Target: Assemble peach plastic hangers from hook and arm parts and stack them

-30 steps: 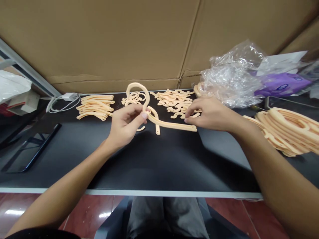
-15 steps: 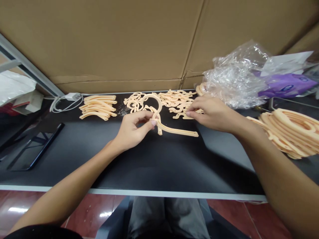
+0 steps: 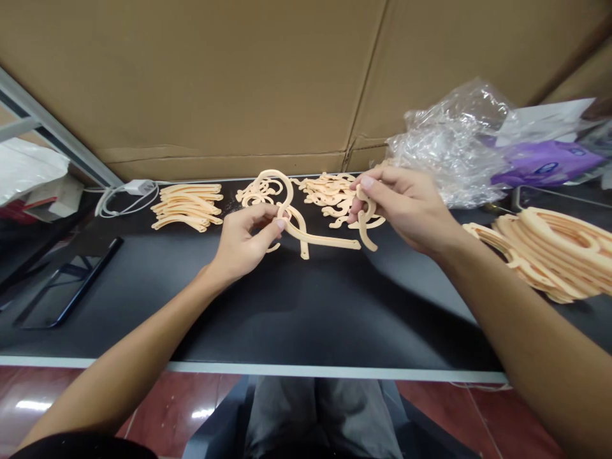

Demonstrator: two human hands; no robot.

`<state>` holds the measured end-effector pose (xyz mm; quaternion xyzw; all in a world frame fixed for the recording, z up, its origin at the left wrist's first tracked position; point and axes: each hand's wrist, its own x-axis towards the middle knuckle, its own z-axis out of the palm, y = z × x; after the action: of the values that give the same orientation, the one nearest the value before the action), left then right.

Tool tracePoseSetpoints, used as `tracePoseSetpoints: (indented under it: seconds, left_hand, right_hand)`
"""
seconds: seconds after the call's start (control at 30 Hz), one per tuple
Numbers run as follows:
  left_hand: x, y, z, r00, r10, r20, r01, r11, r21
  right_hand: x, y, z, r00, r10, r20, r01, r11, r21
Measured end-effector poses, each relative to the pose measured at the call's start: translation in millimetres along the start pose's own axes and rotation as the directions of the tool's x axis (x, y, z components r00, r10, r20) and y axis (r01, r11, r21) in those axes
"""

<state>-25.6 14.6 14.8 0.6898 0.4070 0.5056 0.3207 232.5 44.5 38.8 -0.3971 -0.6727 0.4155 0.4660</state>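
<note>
Between the thumb and fingers of my left hand (image 3: pixel 248 239) is a partly joined clothes hanger (image 3: pixel 325 240), cream plastic, with a round hook on top and two arms hanging to the right and down. My right hand (image 3: pixel 406 204) pinches a short curved hanger piece (image 3: pixel 366 223) of the same plastic, held apart from the hanger. Behind the left hand lies a pile of hook pieces (image 3: pixel 258 190), partly covered by the hanger. Past the right fingers spreads a heap of short curved pieces (image 3: pixel 329 188).
Long arm pieces (image 3: pixel 186 207) are stacked at the left, beside a white cable (image 3: pixel 108 201). A phone (image 3: pixel 71 284) lies on the black table (image 3: pixel 287 319). At the right are stacked hangers (image 3: pixel 549 255), clear plastic bags (image 3: pixel 444 153) and a purple packet (image 3: pixel 545 162). Cardboard (image 3: pixel 229 83) stands behind.
My right hand has lifted a curved piece off the heap and turned it up. My left hand has moved slightly left and away from me with the hanger.
</note>
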Motion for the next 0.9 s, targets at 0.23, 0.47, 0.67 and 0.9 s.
tracePoseSetpoints:
  seconds: [0.23,0.47,0.67,0.9]
  left_hand:
    - [5.0,-5.2,-2.9,0.982,0.017,-0.188,-0.027,0.998,-0.048]
    - [6.8,-4.5,-3.8,0.973,0.029,-0.229,-0.044,0.997,-0.060]
    - [8.2,-7.6,-5.8,0.970,0.029,-0.241,-0.040,0.998,-0.044]
    - [10.1,-9.5,-9.3,0.968,0.063,-0.242,-0.063,0.998,0.008]
  right_hand:
    - [2.7,13.5,3.1,0.956,-0.140,-0.259,0.072,0.964,-0.255]
    - [4.5,9.0,3.1,0.904,-0.107,-0.414,0.113,0.994,-0.011]
    - [4.2,1.2,6.3,0.969,0.118,-0.220,-0.068,0.973,0.220]
    - [0.5,5.4,3.2,0.990,0.097,-0.106,-0.089,0.993,0.073]
